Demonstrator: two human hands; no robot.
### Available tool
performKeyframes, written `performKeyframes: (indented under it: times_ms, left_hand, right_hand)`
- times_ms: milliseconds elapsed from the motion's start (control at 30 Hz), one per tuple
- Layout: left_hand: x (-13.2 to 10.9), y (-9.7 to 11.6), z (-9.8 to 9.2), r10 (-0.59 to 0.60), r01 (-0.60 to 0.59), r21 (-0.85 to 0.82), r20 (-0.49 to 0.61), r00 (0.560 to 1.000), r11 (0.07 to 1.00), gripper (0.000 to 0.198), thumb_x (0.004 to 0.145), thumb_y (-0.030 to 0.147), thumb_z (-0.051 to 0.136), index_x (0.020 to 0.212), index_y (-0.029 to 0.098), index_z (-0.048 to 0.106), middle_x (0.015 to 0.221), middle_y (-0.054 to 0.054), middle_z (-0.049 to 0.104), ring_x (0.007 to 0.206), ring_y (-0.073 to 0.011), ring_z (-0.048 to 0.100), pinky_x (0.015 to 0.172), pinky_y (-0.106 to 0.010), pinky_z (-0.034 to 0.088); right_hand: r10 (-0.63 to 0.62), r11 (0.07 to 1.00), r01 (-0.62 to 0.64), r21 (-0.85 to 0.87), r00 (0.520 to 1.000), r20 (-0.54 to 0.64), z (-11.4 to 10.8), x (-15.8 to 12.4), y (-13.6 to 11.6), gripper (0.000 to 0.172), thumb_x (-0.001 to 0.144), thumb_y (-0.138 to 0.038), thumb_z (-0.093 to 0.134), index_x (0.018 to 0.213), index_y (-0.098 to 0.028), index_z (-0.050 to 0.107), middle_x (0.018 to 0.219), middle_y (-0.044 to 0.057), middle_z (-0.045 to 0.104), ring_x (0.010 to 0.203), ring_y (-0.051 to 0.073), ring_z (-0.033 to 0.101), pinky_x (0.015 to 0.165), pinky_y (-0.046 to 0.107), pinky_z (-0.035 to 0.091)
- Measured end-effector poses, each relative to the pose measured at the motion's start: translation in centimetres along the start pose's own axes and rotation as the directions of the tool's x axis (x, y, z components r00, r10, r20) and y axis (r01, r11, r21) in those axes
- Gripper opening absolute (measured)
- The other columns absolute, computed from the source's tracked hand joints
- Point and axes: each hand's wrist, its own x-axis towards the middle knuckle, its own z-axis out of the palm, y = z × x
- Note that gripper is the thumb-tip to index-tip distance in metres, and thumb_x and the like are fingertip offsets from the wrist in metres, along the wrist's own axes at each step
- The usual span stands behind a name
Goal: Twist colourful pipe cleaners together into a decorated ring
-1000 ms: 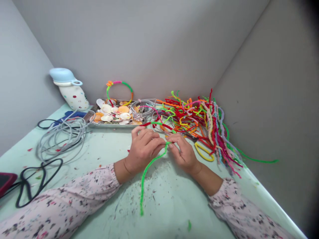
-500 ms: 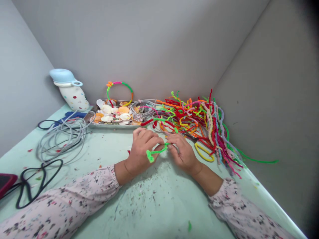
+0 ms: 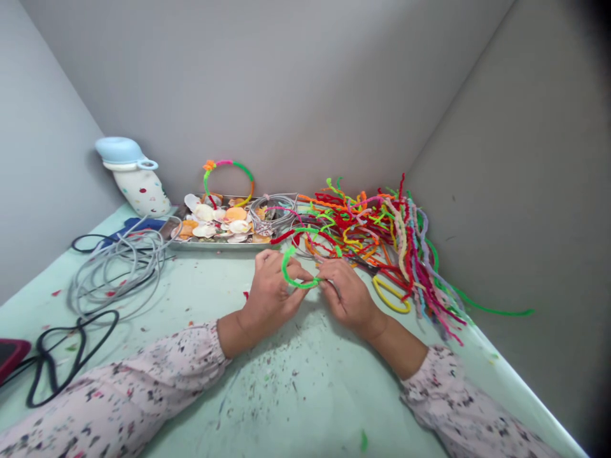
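A bright green pipe cleaner [image 3: 292, 280] curves up in an open loop above my left hand, its lower end reaching the fingertips of both hands. My left hand [image 3: 272, 286] pinches it between thumb and fingers. Close beside it, my right hand [image 3: 348, 296] is closed on the same end, fingertips pressed together. Just beyond the fingers arches a red and green length of pipe cleaner [image 3: 306, 229]; whether it joins the held piece is hidden. Scissors with yellow handles [image 3: 391, 294] lie right of my right hand, partly under the pile.
A metal tray [image 3: 224, 245] holds shells, coiled wire and a multicoloured pipe-cleaner ring [image 3: 245, 170]. Many loose pipe cleaners [image 3: 363, 219] heap at the back right, some hanging over the edge. On the left are grey wire coils [image 3: 119, 273], a black cord [image 3: 79, 327] and a bottle [image 3: 138, 184].
The green pipe cleaner's free part has swung from lying low and leftward to curling upward in a wider arc. Both hands stay nearly in place, still pinching.
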Motion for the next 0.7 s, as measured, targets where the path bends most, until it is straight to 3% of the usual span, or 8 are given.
performKeyframes:
  times_ms: [333,700]
  left_hand:
    - [-0.09,-0.08,0.54,-0.120,0.121,-0.062,0.019,0.993,0.991,0.007,0.077,0.025,0.067,0.076,0.019,0.064,0.079,0.000,0.064,0.081,-0.0173,0.056,0.087,-0.040,0.035]
    - [-0.27,-0.60,0.88,-0.057,0.052,-0.119,-0.042,0.997,0.992,0.010,0.081,0.030,0.064,0.085,0.020,0.064,0.086,-0.004,0.065,0.088,-0.0193,0.057,0.082,-0.036,0.042]
  right_hand:
    - [-0.014,1.000,0.014,-0.019,0.999,0.034,0.09,0.16,0.06,0.018,0.086,-0.012,0.044,0.100,-0.022,0.050,0.094,0.008,0.058,0.095,0.022,0.054,0.092,0.049,0.046]
    - [0.006,1.000,-0.005,-0.022,1.000,0.007,0.13,0.10,0.14,0.018,0.086,-0.012,0.044,0.101,-0.022,0.051,0.092,0.007,0.059,0.095,0.022,0.054,0.090,0.048,0.047]
